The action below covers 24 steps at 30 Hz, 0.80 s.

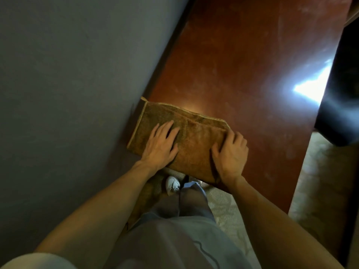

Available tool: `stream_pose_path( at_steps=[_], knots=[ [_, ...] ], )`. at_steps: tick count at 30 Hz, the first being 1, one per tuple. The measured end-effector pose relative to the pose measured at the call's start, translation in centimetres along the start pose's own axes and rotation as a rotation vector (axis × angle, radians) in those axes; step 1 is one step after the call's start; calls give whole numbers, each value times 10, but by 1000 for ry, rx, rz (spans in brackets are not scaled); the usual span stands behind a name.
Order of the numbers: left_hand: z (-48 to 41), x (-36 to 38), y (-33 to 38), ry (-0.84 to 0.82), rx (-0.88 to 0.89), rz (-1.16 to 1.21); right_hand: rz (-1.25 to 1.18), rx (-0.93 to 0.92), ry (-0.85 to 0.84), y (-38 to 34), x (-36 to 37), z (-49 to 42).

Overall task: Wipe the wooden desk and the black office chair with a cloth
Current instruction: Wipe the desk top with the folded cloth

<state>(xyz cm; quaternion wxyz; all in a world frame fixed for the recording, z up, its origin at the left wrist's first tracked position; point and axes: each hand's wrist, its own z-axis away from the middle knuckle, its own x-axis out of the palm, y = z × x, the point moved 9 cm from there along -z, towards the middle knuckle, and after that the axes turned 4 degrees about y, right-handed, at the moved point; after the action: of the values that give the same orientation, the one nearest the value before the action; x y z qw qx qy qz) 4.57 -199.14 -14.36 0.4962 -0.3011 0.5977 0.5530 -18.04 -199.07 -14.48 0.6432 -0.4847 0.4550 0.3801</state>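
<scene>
Cloth (pixel 194 136): folded, soft, light, lying center frame on the wooden desk (pixel 242 65), near end. My left hand (pixel 161 146) presses flat, fingers spread. My right hand (pixel 231 154) cups its right edge; can't tell if pinching. Likely to bunch, so push through palms.

The cloth (pixel 196 140) was a mottled ochre-brown, rustier toward its right half, with a thin pale tan border along its left and far edges. The desk (pixel 242 65) was a glossy reddish brown, marked with faint pale smudges and streaks, and carried a bright bluish-white glare near its right side. The wall (pixel 68 74) was a flat bluish grey. The chair (pixel 342 94) was black with a dull sheen. The floor (pixel 320 171) was pale cream with a fine woven texture. The shoe (pixel 172 184) was white, the trousers (pixel 194 202) a washed greyish blue, the shirt (pixel 174 245) pale grey with a thin dark curved line.
</scene>
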Motion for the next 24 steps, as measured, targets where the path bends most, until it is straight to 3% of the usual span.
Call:
stream_pose_path(
  at_steps=[4, 9, 11, 15, 18, 19, 21, 22, 24],
  knots=[
    [4, -5, 18, 97, 10, 33, -125, 358, -184, 35, 6, 5],
    [7, 15, 21, 10, -56, 178, -706, 705, -474, 17, 35, 13],
    [8, 16, 17, 28, -106, 224, -774, 717, -508, -1, 33, 12],
    [4, 19, 2, -62, -213, 351, -768, 557, -478, -57, 15, 0],
    [9, 17, -24, -98, -586, 856, -894, 444, -570, -115, 6, -2],
    [14, 15, -32, -56, -723, 1113, -967, 397, -643, -139, 3, 1],
    [14, 7, -50, 92, -823, 1577, -1155, 358, -814, -181, -2, 8],
    [17, 0, -64, 181, -846, 1732, -1217, 357, -844, -193, -5, 9],
    [32, -6, -96, 290, -945, 1817, -1207, 305, -764, -200, -9, -1]
  ],
)
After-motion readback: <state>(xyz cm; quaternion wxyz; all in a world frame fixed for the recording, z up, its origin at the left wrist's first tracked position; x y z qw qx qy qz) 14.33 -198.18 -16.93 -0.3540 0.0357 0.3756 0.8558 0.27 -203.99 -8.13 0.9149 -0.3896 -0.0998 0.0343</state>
